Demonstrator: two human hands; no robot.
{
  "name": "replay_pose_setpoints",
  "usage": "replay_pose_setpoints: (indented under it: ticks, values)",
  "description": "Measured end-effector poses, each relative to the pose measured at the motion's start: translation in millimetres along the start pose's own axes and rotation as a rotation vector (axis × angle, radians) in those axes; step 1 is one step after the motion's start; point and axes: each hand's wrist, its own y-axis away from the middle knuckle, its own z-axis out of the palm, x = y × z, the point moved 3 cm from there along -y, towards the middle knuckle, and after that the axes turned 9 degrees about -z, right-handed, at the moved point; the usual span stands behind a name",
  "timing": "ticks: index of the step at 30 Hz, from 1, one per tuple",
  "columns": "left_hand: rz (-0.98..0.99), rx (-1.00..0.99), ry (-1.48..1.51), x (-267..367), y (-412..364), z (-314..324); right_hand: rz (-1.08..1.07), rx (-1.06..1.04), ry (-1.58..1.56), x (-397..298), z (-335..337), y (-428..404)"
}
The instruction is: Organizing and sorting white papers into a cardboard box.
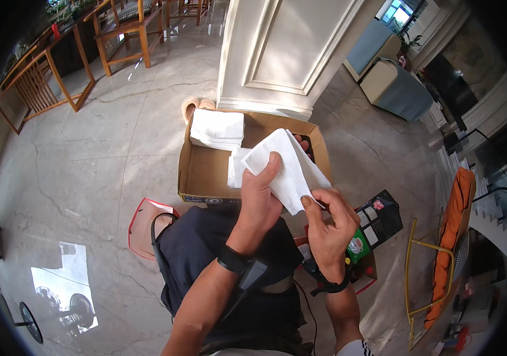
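Note:
My left hand (258,196) holds folded white paper napkins (280,173), its thumb lying across the top. Fingertips show past their far edge. My right hand (331,224) pinches the near right corner between thumb and fingers, where the layers spread apart. Below them is a shallow cardboard box (204,175). A tall stack of white napkins (217,127) fills its far left corner. Partly covered by the held ones, a smaller napkin pile (235,169) lies near the middle. Something dark sits at the box's right side, mostly hidden.
By my right forearm, a container holds a black packet (380,218) and a green packet (358,247). A red-edged open box (146,229) is on the marble floor at left. Slippers (191,107) lie beside a white panelled pillar (280,49). An orange-cushioned chair (451,240) stands right.

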Motion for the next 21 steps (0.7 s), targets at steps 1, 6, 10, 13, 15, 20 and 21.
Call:
replay_pose_setpoints:
  ticks: [1, 6, 10, 13, 15, 20, 21]
  values:
    - [-0.006, -0.002, 0.004, 0.2, 0.1, -0.1, 0.000, -0.001, -0.001, -0.2, -0.4, 0.5]
    - [-0.007, -0.027, -0.002, 0.6, -0.7, -1.7, 0.120, -0.011, 0.029, 5.4, -1.2, 6.3]
    - [-0.014, -0.018, -0.018, 2.4, 0.8, -1.1, 0.128, -0.001, 0.025, 7.7, 0.3, 6.8]
    - [-0.024, -0.037, 0.019, 3.3, 1.9, 2.0, 0.165, -0.034, 0.028, 10.2, 1.4, 6.5]
    - [-0.032, -0.040, 0.017, 1.1, 1.2, 0.0, 0.138, -0.034, -0.011, 14.1, 3.9, 8.1]
    - [-0.029, -0.034, 0.019, -1.0, 1.0, 0.4, 0.152, -0.030, -0.035, 10.3, 3.0, 5.4]
    - [-0.017, -0.041, -0.003, 0.1, 0.7, -0.6, 0.128, -0.030, -0.053, 8.1, 3.7, 4.5]
